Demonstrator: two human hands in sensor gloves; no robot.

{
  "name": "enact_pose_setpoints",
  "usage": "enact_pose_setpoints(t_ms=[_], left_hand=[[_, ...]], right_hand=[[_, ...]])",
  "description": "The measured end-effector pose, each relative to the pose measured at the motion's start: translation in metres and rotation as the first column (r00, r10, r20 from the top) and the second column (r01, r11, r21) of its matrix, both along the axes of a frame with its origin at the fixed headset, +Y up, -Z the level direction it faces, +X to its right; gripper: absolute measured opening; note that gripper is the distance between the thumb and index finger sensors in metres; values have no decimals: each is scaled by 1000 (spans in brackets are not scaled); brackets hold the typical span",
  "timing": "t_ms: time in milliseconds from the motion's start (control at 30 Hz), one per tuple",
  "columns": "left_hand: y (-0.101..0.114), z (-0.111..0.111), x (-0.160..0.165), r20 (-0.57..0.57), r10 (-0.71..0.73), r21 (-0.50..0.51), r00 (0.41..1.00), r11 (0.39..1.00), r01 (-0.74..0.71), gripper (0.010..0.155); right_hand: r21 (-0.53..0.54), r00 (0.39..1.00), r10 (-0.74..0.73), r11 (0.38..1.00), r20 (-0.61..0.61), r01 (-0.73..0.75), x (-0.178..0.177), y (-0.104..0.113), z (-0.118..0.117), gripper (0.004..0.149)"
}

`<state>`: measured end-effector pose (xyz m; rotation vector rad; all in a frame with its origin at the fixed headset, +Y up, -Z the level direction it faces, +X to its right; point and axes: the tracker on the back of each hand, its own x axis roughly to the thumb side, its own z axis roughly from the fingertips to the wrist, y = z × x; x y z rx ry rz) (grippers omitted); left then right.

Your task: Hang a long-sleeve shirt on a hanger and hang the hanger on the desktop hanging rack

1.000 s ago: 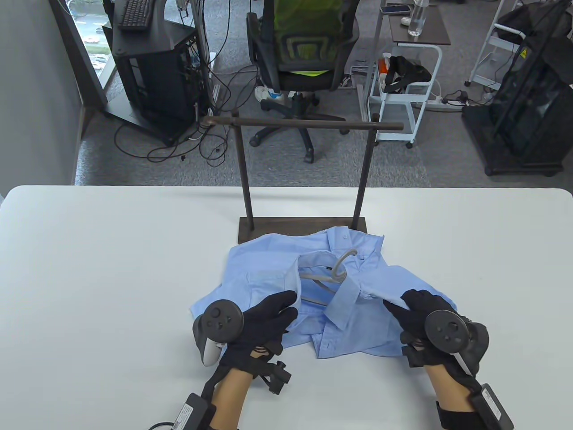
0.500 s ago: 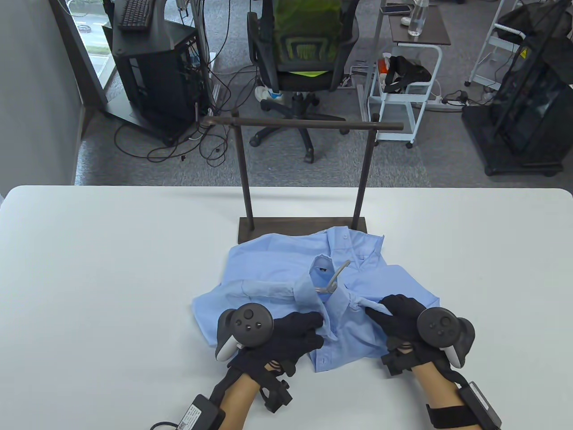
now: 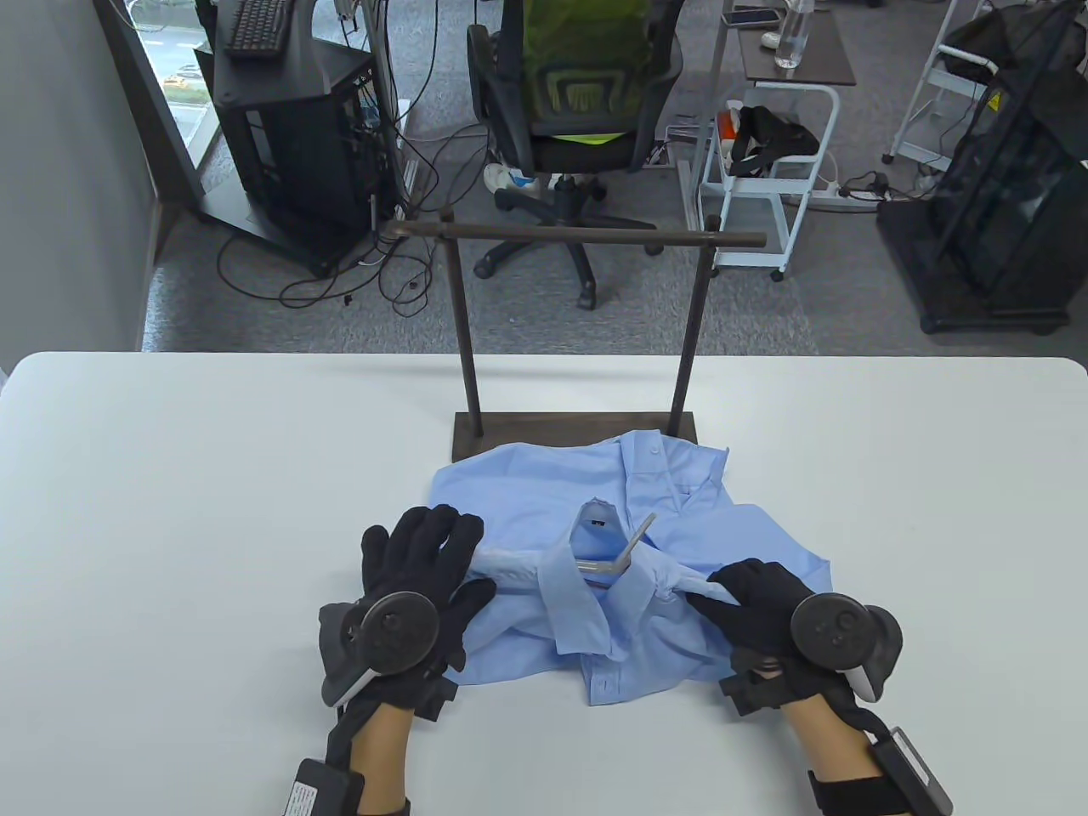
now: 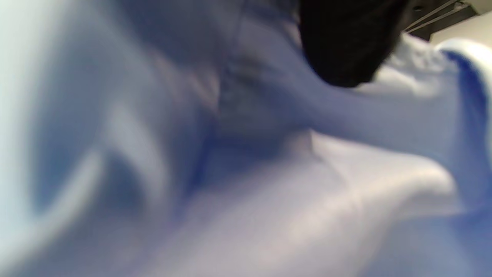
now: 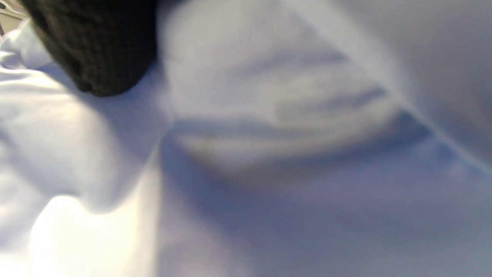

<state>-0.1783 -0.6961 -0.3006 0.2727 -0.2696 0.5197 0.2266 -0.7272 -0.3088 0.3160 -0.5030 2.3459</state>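
Two hands are on the shirt (image 3: pixel 544 501), which lies on the table (image 3: pixel 170 476) just before the rack (image 3: pixel 578 238). Hanger (image 3: pixel 625 552) is seated inside, hook out at the collar. Left hand (image 3: pixel 416 578) is laid flat on the shoulder, fingers spread. Right hand (image 3: pixel 756 599) appears to pinch the other shoulder. Dressing judged nearly done; next, the hook must be gripped, lifted and set over the bar.

The shirt (image 3: pixel 527 497) is plain light blue, with no pattern. The hanger (image 3: pixel 625 557) poking from its collar is grey. Both hands, left hand (image 3: pixel 421 578) and right hand (image 3: pixel 761 608), wear black gloves. The rack (image 3: pixel 578 238) is dark brown, the worktop (image 3: pixel 212 476) white.
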Motion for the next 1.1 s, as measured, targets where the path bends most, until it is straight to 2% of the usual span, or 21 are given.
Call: enact_pose_setpoints(t_ms=[67,200,333,533,633,700,733,767,833,867,967,1100], left_hand=[[-8,-4,-8,-20,17,14,1000,1000,-16,52],[-12,-7,-27,-51,120,4,991,993,-120,49],[-9,-5,-47,-71,183,3,981,983,-183,49],[-9,-6,-57,-34,225,-44,974,973,-226,50],[-9,-7,-56,-32,222,-45,975,974,-223,50],[-8,-6,-55,-36,236,-45,971,970,-237,50],[-7,-6,-57,-59,218,-25,974,975,-219,50],[-7,-6,-58,-67,211,-17,975,977,-213,50],[-5,-5,-59,-72,188,-20,980,982,-189,50],[-5,-4,-59,-71,185,-20,980,982,-187,50],[-6,-3,-59,-71,205,-23,976,978,-207,50],[-9,-3,-59,-77,198,-39,977,979,-201,50]], right_hand=[[-14,998,58,998,-8,-58,-2,3,0,40],[-144,996,59,987,-66,-68,9,16,0,82],[-179,996,84,980,-28,-88,33,28,3,92],[-239,998,16,970,-65,-31,43,18,-4,89],[-262,984,-76,965,-159,32,34,5,-12,75],[-253,980,-117,965,-159,74,27,-1,-15,61],[-205,981,-126,974,-145,95,24,-6,-16,58],[-207,979,-132,973,-158,98,22,-9,-18,56],[-242,975,-127,967,-184,80,19,-8,-18,57],[-225,978,-111,972,-176,69,19,-7,-17,61],[-217,964,-159,970,-213,112,15,-4,-17,59],[-189,965,-181,971,-191,145,12,-6,-15,55]])
